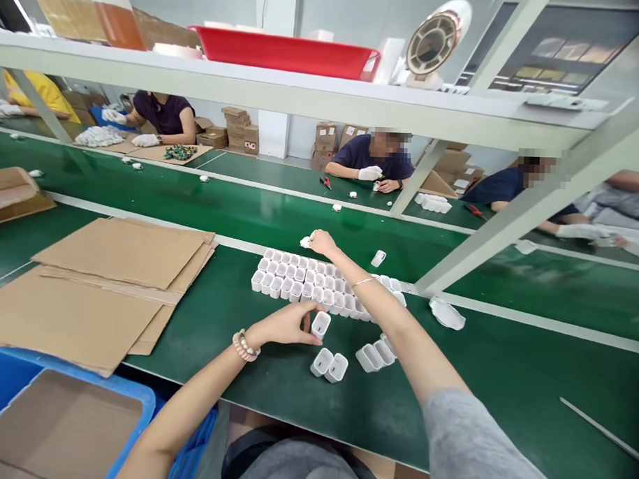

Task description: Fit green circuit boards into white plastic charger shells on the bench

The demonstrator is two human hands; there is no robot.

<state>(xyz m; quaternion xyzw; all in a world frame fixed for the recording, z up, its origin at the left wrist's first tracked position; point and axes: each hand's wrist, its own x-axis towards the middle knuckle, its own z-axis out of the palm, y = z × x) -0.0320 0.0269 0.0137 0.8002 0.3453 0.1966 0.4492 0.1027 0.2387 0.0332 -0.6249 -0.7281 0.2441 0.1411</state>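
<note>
Centrally, the left hand (290,324) is grasping one white casing (320,327) between thumb and fingers above the counter (206,326), the casing's long axis standing near upright and its open end facing up. Farther out and slightly left of that casing, the right hand (323,244) is pinching a small white part (305,242) at the green belt (247,216); whether the part is touching the belt cannot be told. The right hand is thus lying nearer the belt, and the casing block (297,275) is standing between the two hands. The right forearm (380,297) is spanning the block's right portion. Two loose casings (338,369) are standing nearer the wearer; cardboard sheets (114,253) are lying leftward, and a shelf post (487,231) is rising rightward.
</note>
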